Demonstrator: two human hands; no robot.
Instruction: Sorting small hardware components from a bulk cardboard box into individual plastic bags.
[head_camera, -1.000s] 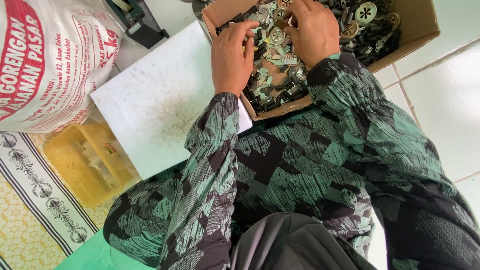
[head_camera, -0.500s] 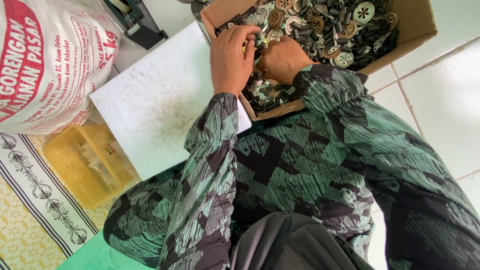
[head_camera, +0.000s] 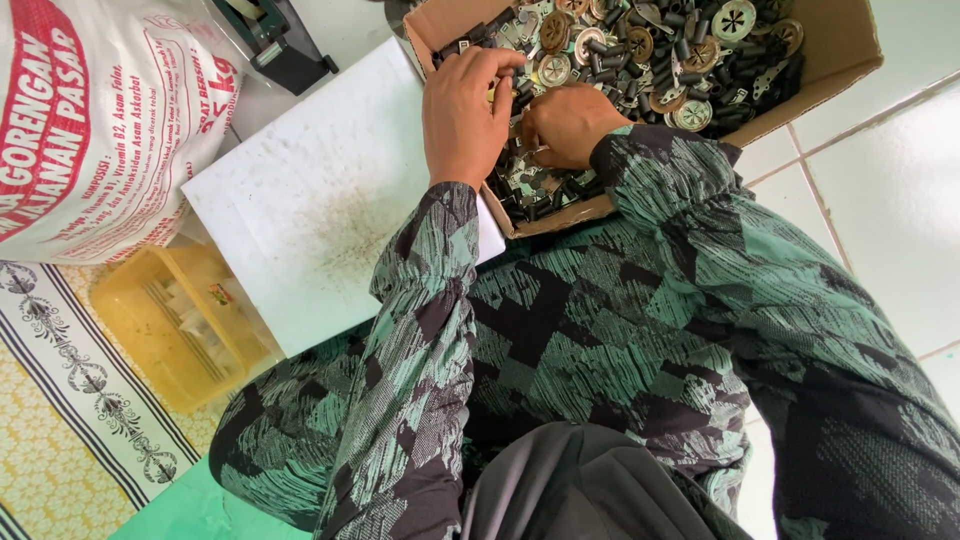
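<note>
head view looks down on two hands meeting over a cardboard box (head_camera: 850, 45) of small metal and plastic parts (head_camera: 640, 45). left hand (head_camera: 465, 115) has its fingers (head_camera: 500, 62) curled down into the pile at the box's near corner; what they grip, if anything, is hidden under the knuckles. right hand (head_camera: 565, 122) is bunched just beside it, fingertips tucked toward the left hand, and whether they pinch a part cannot be told. both sleeves (head_camera: 700, 290) carry a green and black pattern and cover much of the lower frame. the box is cut off at the top edge. left of it lies a white board (head_camera: 300, 210) with dark specks, partly under the left arm. a printed white sack (head_camera: 90, 120) and a yellow plastic tray (head_camera: 170, 330) sit further left, the sack cut off by the frame.
</note>
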